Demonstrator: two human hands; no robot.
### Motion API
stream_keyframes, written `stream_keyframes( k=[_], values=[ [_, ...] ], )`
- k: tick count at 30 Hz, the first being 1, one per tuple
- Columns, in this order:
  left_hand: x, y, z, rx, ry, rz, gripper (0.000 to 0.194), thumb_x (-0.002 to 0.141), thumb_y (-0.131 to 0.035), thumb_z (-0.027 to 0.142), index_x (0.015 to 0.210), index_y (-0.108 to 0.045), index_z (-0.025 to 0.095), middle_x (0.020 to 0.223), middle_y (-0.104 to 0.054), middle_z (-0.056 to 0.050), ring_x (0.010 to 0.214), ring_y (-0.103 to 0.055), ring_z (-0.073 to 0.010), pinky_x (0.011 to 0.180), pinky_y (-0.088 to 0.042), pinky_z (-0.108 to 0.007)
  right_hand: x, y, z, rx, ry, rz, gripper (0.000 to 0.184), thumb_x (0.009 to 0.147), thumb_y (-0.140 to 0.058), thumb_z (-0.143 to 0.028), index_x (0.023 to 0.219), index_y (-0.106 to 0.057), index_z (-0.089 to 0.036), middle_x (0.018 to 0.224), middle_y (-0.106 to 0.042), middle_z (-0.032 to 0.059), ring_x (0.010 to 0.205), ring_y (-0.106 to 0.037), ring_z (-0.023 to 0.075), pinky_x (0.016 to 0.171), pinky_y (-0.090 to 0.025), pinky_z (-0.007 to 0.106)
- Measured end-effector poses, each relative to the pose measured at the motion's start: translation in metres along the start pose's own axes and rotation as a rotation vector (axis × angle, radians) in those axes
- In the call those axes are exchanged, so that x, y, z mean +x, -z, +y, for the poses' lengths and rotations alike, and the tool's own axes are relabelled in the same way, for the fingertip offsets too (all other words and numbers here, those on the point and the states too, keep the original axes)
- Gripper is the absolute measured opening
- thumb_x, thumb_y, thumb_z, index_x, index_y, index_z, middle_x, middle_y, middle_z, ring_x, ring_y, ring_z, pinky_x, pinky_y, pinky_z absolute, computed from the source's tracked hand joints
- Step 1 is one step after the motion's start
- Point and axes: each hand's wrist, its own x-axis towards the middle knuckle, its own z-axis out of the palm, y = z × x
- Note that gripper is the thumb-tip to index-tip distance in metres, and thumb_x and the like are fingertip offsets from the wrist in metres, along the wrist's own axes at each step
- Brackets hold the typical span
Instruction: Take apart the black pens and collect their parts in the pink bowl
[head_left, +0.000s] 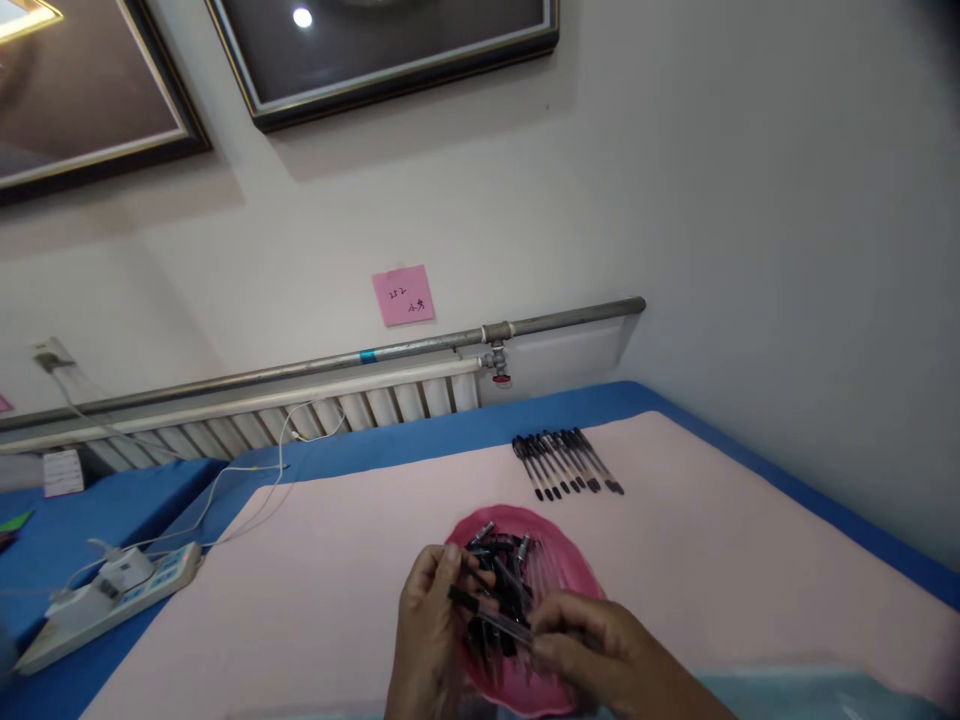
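A pink bowl (559,550) sits on the pale pink table cover near me, holding several loose black pen parts (501,570). Over the bowl, my left hand (427,635) and my right hand (592,645) each pinch one end of a single black pen (487,612), with fingers closed on it. Beyond the bowl, a row of several black pens (566,462) lies side by side on the cover.
A white power strip (112,595) with cables lies at the left on the blue table (360,455). A radiator (300,415) and pipe run along the wall behind, under a pink sticky note (403,295). The table's right edge runs close to the wall.
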Motion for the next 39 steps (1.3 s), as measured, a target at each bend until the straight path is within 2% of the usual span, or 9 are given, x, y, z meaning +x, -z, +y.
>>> stream_keyframes(
  k=[5,10,15,21,24,27,32,36,39],
  values=[
    [0.006,0.013,0.02,0.073,-0.115,0.14,0.032,0.061,-0.075,0.039,0.068,-0.055,0.016,0.059,-0.063,0.002,0.049,-0.057,-0.0097,0.046,-0.044,-0.019,-0.003,0.015,-0.011,-0.017,-0.017,0.056,0.021,0.074,-0.058,-0.036,0.066,-0.056,-0.017,0.057,-0.051,-0.0035,0.05,-0.044,0.008,0.048,-0.033,0.02],
    [0.005,0.019,0.015,0.447,-0.012,-0.022,0.039,0.068,-0.066,0.05,0.054,-0.047,0.018,0.038,-0.051,0.005,0.031,-0.041,-0.007,0.035,-0.032,-0.018,0.001,0.03,-0.014,-0.165,-0.047,0.224,0.023,0.078,-0.051,-0.038,0.066,-0.049,-0.019,0.054,-0.053,-0.0037,0.041,-0.042,0.0073,0.043,-0.031,0.021],
    [0.002,0.016,-0.002,0.669,0.032,-0.098,0.044,0.068,-0.058,0.061,0.058,-0.053,0.018,0.044,-0.054,0.003,0.031,-0.046,-0.0104,0.031,-0.033,-0.02,-0.002,0.024,-0.007,-0.294,-0.101,0.159,0.02,0.083,-0.042,-0.036,0.069,-0.041,-0.022,0.046,-0.047,-0.0067,0.04,-0.05,0.0116,0.043,-0.036,0.022],
    [0.005,0.017,-0.005,0.552,0.102,-0.187,0.041,0.071,-0.058,0.057,0.066,-0.056,0.017,0.039,-0.049,0.005,0.028,-0.041,-0.0077,0.029,-0.028,-0.017,-0.006,0.021,-0.014,-0.282,-0.063,0.147,0.022,0.083,-0.045,-0.035,0.066,-0.04,-0.022,0.054,-0.048,-0.0069,0.036,-0.041,0.0064,0.041,-0.034,0.021],
    [0.001,0.012,-0.005,0.311,0.187,-0.237,0.034,0.072,-0.063,0.049,0.071,-0.056,0.016,0.042,-0.049,0.006,0.028,-0.035,-0.0041,0.028,-0.023,-0.015,-0.005,0.015,-0.013,-0.241,-0.038,0.091,0.019,0.083,-0.043,-0.036,0.07,-0.043,-0.022,0.053,-0.047,-0.0073,0.037,-0.038,0.0061,0.041,-0.031,0.02],
    [-0.004,0.006,-0.005,0.1,0.17,-0.211,0.031,0.07,-0.068,0.043,0.077,-0.057,0.015,0.045,-0.047,0.008,0.029,-0.031,-0.0013,0.03,-0.022,-0.013,-0.005,0.008,-0.009,-0.257,-0.039,0.019,0.016,0.083,-0.043,-0.034,0.072,-0.044,-0.021,0.053,-0.048,-0.0066,0.038,-0.04,0.0067,0.041,-0.03,0.019],
    [-0.007,0.004,0.0,0.119,0.122,-0.238,0.029,0.073,-0.067,0.038,0.086,-0.059,0.014,0.043,-0.049,0.007,0.028,-0.034,-0.0027,0.031,-0.024,-0.014,-0.007,0.001,-0.007,-0.236,-0.043,-0.06,0.016,0.084,-0.041,-0.033,0.072,-0.042,-0.021,0.055,-0.053,-0.0052,0.039,-0.04,0.0064,0.042,-0.03,0.019],
    [0.0,0.012,0.017,0.076,0.037,-0.074,0.03,0.067,-0.072,0.039,0.07,-0.054,0.015,0.045,-0.048,0.008,0.032,-0.034,-0.0011,0.033,-0.023,-0.013,-0.008,0.004,-0.007,-0.28,-0.076,-0.093,0.015,0.084,-0.043,-0.032,0.073,-0.045,-0.021,0.054,-0.053,-0.0055,0.039,-0.041,0.0066,0.04,-0.029,0.018],
    [0.006,0.02,0.029,0.128,-0.094,0.071,0.032,0.062,-0.075,0.039,0.071,-0.055,0.015,0.049,-0.051,0.007,0.035,-0.037,-0.002,0.034,-0.024,-0.013,-0.006,0.011,-0.008,-0.309,-0.113,-0.053,0.014,0.082,-0.045,-0.029,0.071,-0.046,-0.021,0.052,-0.05,-0.0061,0.039,-0.04,0.0067,0.039,-0.028,0.017]
  ],
)
